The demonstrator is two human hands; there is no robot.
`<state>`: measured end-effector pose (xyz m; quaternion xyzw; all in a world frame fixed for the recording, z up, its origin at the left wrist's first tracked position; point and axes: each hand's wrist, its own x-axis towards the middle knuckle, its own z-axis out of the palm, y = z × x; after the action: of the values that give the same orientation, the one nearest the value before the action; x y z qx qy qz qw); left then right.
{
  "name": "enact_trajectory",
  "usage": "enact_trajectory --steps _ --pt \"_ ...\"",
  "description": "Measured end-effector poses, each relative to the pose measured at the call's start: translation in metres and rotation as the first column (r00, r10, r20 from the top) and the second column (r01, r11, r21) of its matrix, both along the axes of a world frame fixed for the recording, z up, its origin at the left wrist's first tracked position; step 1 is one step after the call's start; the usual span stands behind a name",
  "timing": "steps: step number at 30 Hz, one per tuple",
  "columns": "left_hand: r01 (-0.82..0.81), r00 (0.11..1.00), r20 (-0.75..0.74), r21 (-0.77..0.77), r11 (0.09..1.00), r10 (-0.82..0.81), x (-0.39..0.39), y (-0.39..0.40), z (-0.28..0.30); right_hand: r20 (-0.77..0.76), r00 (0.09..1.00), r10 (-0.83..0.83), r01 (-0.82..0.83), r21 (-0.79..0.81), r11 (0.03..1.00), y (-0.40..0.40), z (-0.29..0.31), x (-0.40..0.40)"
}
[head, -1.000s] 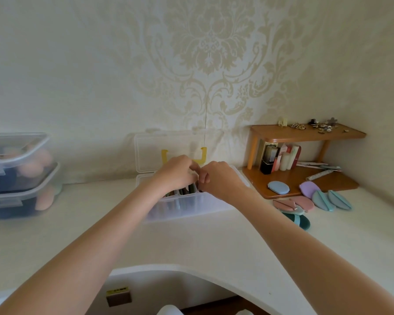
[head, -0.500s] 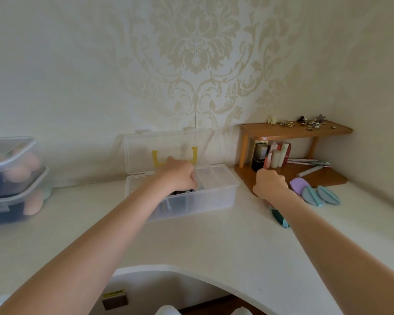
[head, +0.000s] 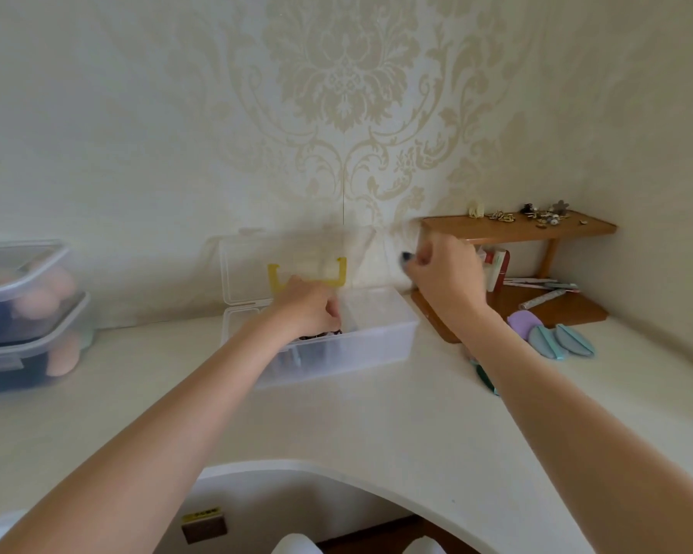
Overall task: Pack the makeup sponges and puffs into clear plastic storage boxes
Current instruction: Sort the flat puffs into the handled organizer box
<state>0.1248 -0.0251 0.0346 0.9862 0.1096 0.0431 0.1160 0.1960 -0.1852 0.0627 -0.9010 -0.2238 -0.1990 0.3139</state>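
I see my left hand (head: pixel 311 309) curled inside the open box (head: pixel 377 337); my right hand (head: pixel 445 281) (blurred) pinches something dark, hiding the wooden shelf (head: pixel 537 227) behind; 2 stacked boxes (head: pixel 25 313) sit left on the desk (head: pixel 337 425).

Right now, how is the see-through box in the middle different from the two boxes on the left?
The middle box has its lid up, leaning towards the wall; the stacked boxes have their lids on. The middle box stands alone on the counter; the left ones sit one on the other. Peach sponges show through the stacked ones; the middle one holds darker pieces. All are clear plastic.
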Motion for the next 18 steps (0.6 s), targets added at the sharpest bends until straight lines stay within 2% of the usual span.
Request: enact_trajectory --steps 2,4,7,11,18 --pt "0.002 1.0 -0.019 0.044 0.999 -0.001 0.002 0.001 -0.002 -0.085 0.982 0.169 -0.156 0.138 0.978 0.018 0.015 -0.02" --pt "-0.005 0.999 -0.04 0.078 0.997 0.008 0.004 0.001 -0.003 -0.156 0.958 0.239 -0.217 0.145 0.965 0.036 0.009 -0.035" --pt "-0.037 0.999 -0.036 0.108 0.993 0.041 0.002 0.0 -0.004 -0.173 0.96 0.218 -0.202 0.108 0.973 0.047 -0.009 -0.043" --pt "-0.044 0.999 0.009 0.017 0.999 0.044 0.002 0.004 -0.007 -0.148 0.972 0.183 -0.168 0.112 0.98 0.044 -0.016 -0.04" --pt "-0.031 0.999 -0.02 -0.025 0.999 0.03 0.003 0.003 -0.003 -0.207 0.966 0.155 -0.185 -0.129 0.974 0.053 -0.031 -0.035"
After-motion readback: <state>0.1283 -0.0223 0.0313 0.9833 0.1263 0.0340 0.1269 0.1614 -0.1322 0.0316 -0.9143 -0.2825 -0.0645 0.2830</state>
